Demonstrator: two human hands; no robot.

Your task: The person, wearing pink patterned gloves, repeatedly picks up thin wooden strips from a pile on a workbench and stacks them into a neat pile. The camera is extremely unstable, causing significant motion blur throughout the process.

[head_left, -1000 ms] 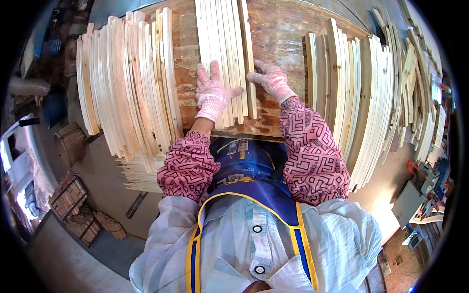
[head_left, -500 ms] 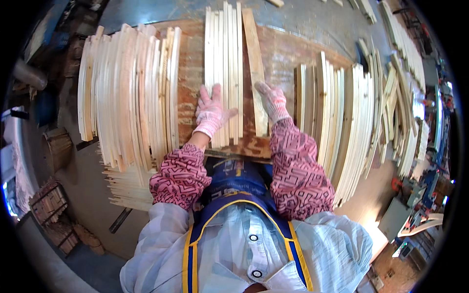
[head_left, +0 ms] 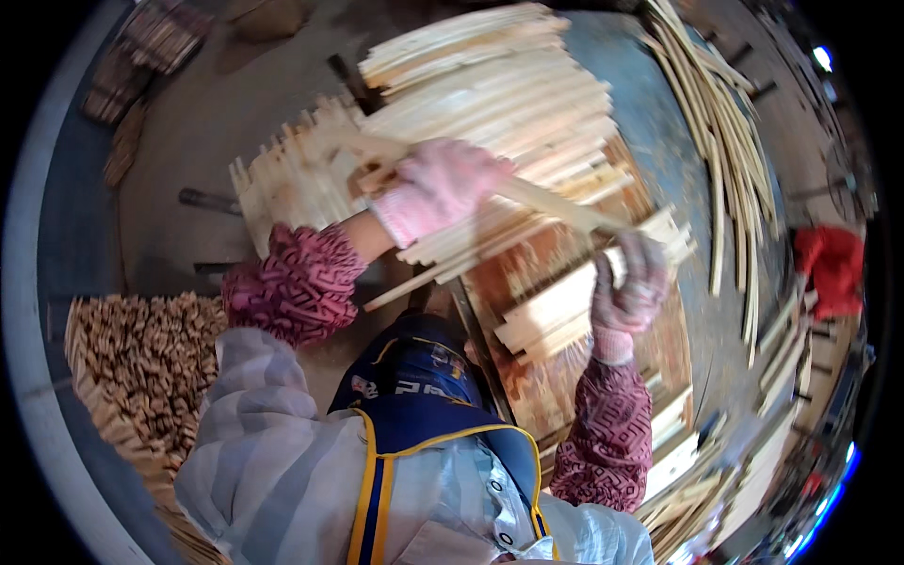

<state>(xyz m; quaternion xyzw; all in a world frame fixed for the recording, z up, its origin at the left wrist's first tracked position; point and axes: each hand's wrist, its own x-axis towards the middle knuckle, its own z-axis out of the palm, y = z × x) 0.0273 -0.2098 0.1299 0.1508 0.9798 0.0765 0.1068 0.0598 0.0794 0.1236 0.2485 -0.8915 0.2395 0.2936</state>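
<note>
Left gloved hand and right gloved hand are clamping a wooden slat above the brown panel.

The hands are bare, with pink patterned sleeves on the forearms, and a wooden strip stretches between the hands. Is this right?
Not bare: the head view shows pinkish gloves on the left hand and right hand. The pink patterned sleeves and wooden strip are as stated.

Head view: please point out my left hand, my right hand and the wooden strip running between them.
Left hand [head_left: 446, 188]: head view, middle of the gloved hand.
Right hand [head_left: 633, 284]: head view, middle of the gloved hand.
Wooden strip [head_left: 554, 201]: head view, bare stretch between the hands.
</note>
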